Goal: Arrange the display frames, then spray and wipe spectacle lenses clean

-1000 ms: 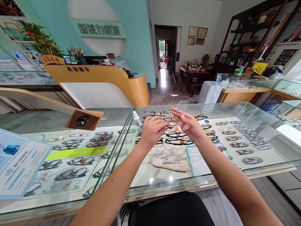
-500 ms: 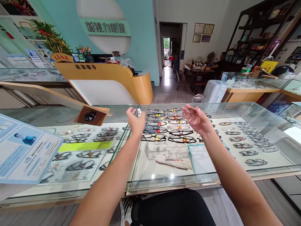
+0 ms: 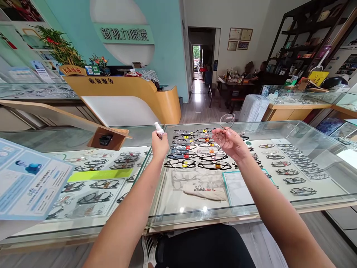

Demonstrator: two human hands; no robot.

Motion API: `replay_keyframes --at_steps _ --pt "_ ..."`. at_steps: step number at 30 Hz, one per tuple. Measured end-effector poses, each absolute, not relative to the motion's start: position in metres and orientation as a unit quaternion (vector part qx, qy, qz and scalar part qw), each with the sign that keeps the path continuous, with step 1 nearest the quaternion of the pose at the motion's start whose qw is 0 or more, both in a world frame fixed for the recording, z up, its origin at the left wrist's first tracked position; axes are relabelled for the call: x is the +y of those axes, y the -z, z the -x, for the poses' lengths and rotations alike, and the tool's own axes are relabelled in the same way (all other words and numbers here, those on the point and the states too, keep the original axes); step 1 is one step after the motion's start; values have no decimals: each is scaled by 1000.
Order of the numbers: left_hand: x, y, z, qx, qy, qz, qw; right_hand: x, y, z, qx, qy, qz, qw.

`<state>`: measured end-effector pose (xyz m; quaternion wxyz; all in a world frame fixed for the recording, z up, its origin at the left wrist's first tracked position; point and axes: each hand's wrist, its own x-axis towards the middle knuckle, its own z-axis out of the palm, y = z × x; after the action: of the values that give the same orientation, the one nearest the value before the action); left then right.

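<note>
Head view: the left hand is now no longer at the eyeglasses; it is closed around the small white bottle, whose top leans to the left. This means the right hand carries the eyeglasses alone, with thumb and fingers pinched on the frame. Taking the cloth pouch on the bench as landmark, the eyeglasses are beyond it, slightly right; the bottle is beyond it, left. The eyeglasses' long axis stands steeply, the upper lens leaning right. Where the temples point, I cannot tell.
</note>
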<state>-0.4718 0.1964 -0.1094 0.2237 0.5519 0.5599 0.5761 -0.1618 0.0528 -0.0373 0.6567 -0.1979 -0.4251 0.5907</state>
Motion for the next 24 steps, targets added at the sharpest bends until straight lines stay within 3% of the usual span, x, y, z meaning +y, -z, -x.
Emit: replay_keyframes --at_steps 4,8,12,17,24 --pt "172 79 448 464 -620 -487 404 50 35 166 -441 -596 212 636" --pt "137 51 431 299 -546 -504 599 49 37 173 -446 -603 223 622" --pt "112 33 426 223 -478 -507 681 48 40 178 -444 -618 230 607" --pt "105 34 419 225 -477 -517 674 45 41 185 -447 -623 259 587" --pt "105 56 406 333 -556 -622 439 43 49 202 -456 -638 283 552"
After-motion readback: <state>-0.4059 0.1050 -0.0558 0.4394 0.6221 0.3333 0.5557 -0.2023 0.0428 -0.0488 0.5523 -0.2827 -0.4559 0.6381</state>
